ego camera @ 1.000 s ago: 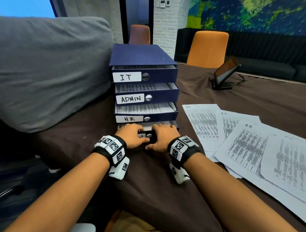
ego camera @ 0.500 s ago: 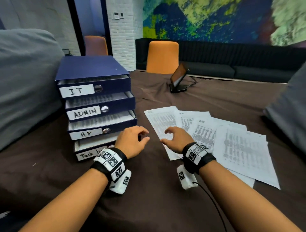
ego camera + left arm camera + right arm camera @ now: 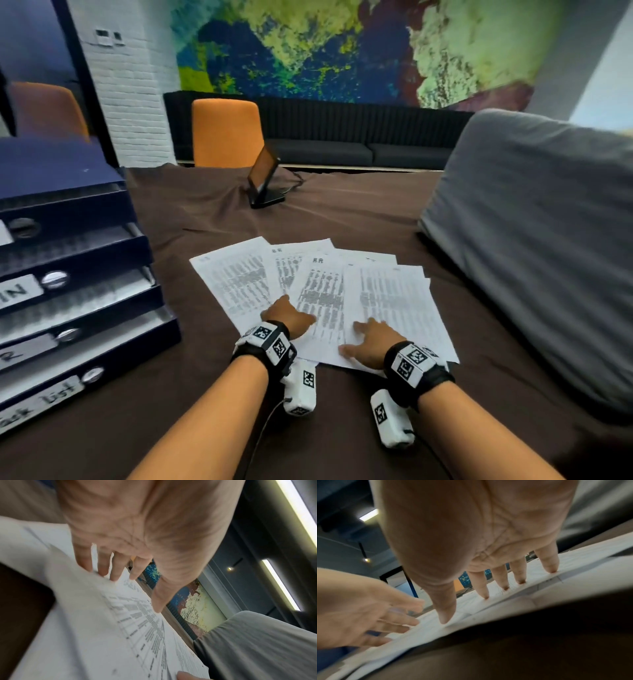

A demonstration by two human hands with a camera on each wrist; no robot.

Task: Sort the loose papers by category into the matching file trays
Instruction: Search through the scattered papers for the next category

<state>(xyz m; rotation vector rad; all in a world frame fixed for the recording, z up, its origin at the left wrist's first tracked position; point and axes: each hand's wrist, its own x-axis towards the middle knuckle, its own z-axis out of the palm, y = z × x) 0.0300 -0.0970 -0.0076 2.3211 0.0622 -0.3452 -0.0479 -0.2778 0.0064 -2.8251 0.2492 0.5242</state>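
Several printed sheets lie fanned out on the brown tablecloth; the middle sheet is headed "HR". My left hand lies on the fan's left part, its straight fingers touching the paper. My right hand is spread on the right sheets, fingertips pressing the paper. Neither hand grips a sheet. The blue stack of file trays stands at the left with papers inside; labels ADMIN, HR and Task List partly show.
A large grey cushion lies close on the right of the papers. A tablet on a stand sits farther back on the table. An orange chair and a dark sofa stand behind. Brown cloth covers the table.
Both hands left the front of the bottom tray and moved right onto the fanned papers. The view swung right, so the trays now sit at the left edge.
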